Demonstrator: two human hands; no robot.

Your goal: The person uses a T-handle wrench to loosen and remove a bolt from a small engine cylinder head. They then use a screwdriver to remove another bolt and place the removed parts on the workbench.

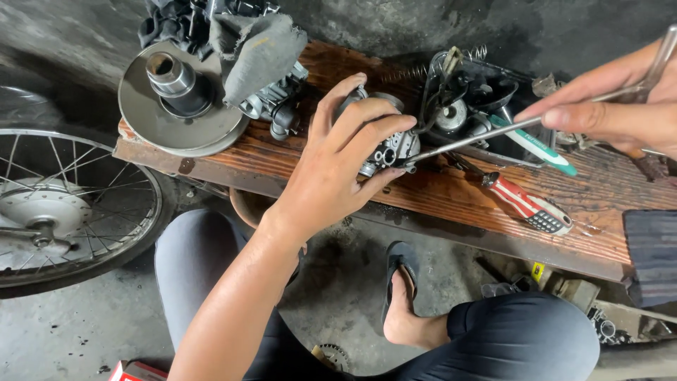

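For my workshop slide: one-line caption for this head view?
Left hand steadies a small metal carburettor on a wooden plank while the right hand probes it with a long screwdriver.

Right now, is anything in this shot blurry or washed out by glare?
Head view: the left hand on the small metal engine part is sharp; the right hand and its thin metal rod are slightly soft at the frame edge; mild sheen on the wooden plank; no heavy glare.
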